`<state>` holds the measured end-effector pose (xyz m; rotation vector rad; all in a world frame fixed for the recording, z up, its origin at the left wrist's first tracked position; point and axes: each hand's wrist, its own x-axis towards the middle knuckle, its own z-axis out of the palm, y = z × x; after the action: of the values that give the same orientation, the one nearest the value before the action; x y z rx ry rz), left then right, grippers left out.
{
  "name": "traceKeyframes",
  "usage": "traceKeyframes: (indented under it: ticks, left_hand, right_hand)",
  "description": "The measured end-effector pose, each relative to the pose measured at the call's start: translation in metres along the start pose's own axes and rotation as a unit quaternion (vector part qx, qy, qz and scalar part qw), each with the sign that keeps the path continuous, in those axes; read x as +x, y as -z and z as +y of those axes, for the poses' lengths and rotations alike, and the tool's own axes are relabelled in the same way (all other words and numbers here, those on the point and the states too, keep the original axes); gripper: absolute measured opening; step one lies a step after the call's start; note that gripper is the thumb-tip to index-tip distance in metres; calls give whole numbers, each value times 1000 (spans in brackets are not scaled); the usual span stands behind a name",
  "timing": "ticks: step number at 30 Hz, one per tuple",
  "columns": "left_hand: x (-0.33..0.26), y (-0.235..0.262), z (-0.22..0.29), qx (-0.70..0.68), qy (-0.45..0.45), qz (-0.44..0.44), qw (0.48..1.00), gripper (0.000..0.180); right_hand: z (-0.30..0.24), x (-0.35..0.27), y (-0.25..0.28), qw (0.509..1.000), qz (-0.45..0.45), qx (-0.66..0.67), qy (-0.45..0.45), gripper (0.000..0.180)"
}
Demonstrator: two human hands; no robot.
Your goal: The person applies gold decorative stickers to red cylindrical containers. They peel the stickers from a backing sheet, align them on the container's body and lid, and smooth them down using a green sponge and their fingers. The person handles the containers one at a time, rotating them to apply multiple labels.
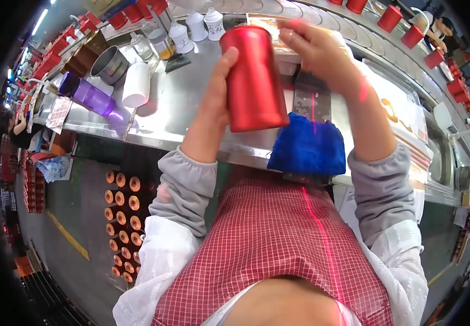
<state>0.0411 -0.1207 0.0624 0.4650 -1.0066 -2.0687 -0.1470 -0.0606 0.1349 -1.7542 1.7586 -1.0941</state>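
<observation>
Metallic-red cylinder (255, 81) sits clasped in the left hand (218, 87); the blurred right hand (327, 57) hovers beside it, fingers parted.

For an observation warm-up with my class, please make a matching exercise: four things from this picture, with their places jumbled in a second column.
Things:
1. red canister
2. blue cloth
3. purple bottle
4. checked apron

Places:
A. left of a white cylinder
B. worn on the body
C. in the left hand
D. at the bench's near edge, right of the canister

Pairs: 1-C, 2-D, 3-A, 4-B
</observation>
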Motion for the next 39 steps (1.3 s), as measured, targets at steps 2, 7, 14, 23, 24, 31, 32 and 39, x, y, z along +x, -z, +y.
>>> traceKeyframes:
  ticks: [2, 7, 14, 23, 24, 31, 32, 39]
  left_hand:
    - [-9, -9, 2, -51, 35, 46, 997, 59]
    - [0, 9, -15, -76, 66, 37, 994, 60]
    - [1, 3, -26, 93, -126, 56, 986, 60]
    - [-47, -8, -73, 502, -312, 92, 802, 92]
    - [-55, -10, -71, 494, -304, 78, 811, 96]
    - [-14, 19, -28, 442, -327, -17, 835, 119]
    - [-12, 13, -25, 429, -274, -31, 860, 113]
    - [-26, -5, -52, 467, -338, 54, 815, 104]
  right_hand:
    - [37, -11, -26, 998, -11, 15, 68, 45]
    - [34, -29, -35, 988, -65, 139, 5, 44]
    - [36, -34, -36, 983, -83, 143, 75, 59]
    - [62, -44, -45, 987, -97, 39, 125, 81]
    - [67, -45, -41, 987, -94, 34, 127, 76]
    - [70, -51, -31, 983, -115, 81, 118, 76]
    - [70, -51, -31, 983, -118, 71, 119, 76]
    - [66, -65, -32, 983, -144, 92, 74, 83]
